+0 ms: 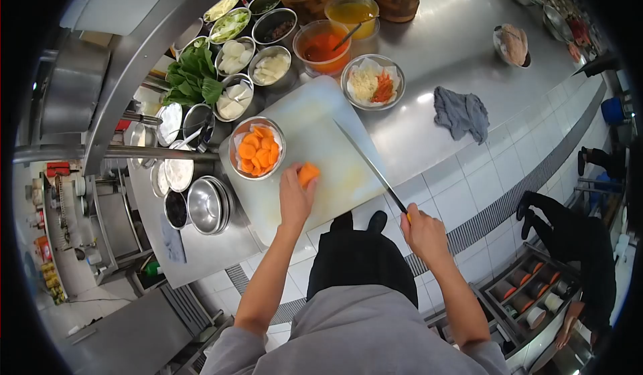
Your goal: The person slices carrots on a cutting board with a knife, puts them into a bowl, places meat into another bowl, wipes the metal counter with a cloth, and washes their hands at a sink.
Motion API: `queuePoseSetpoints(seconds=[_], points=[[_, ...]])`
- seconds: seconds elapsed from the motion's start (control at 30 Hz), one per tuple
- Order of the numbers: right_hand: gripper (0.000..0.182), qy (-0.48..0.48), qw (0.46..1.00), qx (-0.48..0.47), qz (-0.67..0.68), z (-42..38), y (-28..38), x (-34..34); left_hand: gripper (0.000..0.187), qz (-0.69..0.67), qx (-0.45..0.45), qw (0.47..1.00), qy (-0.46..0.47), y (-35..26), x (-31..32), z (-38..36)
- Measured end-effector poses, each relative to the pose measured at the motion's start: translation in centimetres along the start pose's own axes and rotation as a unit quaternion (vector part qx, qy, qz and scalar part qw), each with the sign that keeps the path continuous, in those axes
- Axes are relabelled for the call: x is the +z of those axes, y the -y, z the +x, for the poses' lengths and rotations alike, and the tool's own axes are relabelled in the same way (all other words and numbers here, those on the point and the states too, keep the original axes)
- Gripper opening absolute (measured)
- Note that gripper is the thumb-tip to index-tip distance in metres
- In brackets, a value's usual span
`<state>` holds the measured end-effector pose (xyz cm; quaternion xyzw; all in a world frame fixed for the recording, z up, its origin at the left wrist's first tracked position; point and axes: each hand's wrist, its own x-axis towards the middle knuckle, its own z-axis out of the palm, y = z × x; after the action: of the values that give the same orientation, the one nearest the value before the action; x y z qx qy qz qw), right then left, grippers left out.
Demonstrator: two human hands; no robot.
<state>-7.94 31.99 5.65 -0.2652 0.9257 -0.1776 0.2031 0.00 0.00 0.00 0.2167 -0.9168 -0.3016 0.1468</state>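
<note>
The left hand (296, 195) has its fingers closed around a carrot piece (309, 173), which sits at the fingertips over the cutting board (328, 110). The grip appears chosen to steady the piece while leaving its far side exposed. Whether the piece touches the board cannot be established, as the hand covers its underside.

The right hand (423, 231) is wrapped in a fist around the handle of a knife (370, 165). The blade points forward and leftward from that hand, over the board, and stands apart from the carrot piece; this clearance presumably keeps the edge away from the left fingers. Contact between blade and board cannot be confirmed.

Just ahead and to the left of the left hand stands a lined bowl (284, 153) of carrot slices (255, 147). Its position is judged convenient, within short reach of the left hand and clear of the knife side. The lining probably serves to absorb moisture.

Farther ahead, between the lines of the two hands, a second bowl (373, 108) holds pale and orange shreds. A grey cloth (461, 114) lies on the desk (429, 47) beyond the right hand, likely kept handy for wiping.
</note>
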Motion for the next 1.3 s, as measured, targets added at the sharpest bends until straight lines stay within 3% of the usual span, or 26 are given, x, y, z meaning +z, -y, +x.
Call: queuePoseSetpoints(seconds=[0.1, 0.17, 0.2, 0.37, 0.63, 0.9, 1.3], points=[[0.019, -0.037, 0.999, -0.023, 0.003, 0.3, 0.4, 1.4, 0.046, -0.059, -0.002, 0.998, 0.022, -0.8, 0.5, 0.6], [0.018, -0.02, 1.0, -0.016, -0.015, -0.1, 0.9, 1.4, 0.043, -0.098, 0.095, 0.99, 0.022, -2.5, 2.3, 0.6], [0.018, -0.021, 1.0, -0.01, -0.02, -0.3, 1.1, 1.3, 0.043, -0.104, 0.097, 0.99, 0.025, -3.1, 3.1, 0.7], [0.016, -0.027, 0.999, -0.017, -0.033, -1.6, 2.6, 1.1, 0.034, -0.01, 0.182, 0.982, -0.041, -4.0, 4.6, 0.2], [0.018, -0.02, 0.998, -0.013, -0.063, -4.9, 4.6, -1.7, 0.031, 0.041, 0.193, 0.979, -0.052, -3.0, 6.2, 0.5], [0.018, 0.072, 0.995, 0.013, -0.071, -8.5, 4.3, -4.6, 0.033, 0.033, 0.202, 0.979, -0.028, -2.5, 6.0, 1.0], [0.018, 0.066, 0.995, -0.032, -0.069, -4.7, 4.3, -3.5, 0.034, 0.048, 0.19, 0.981, -0.016, -2.1, 6.1, 1.6]])
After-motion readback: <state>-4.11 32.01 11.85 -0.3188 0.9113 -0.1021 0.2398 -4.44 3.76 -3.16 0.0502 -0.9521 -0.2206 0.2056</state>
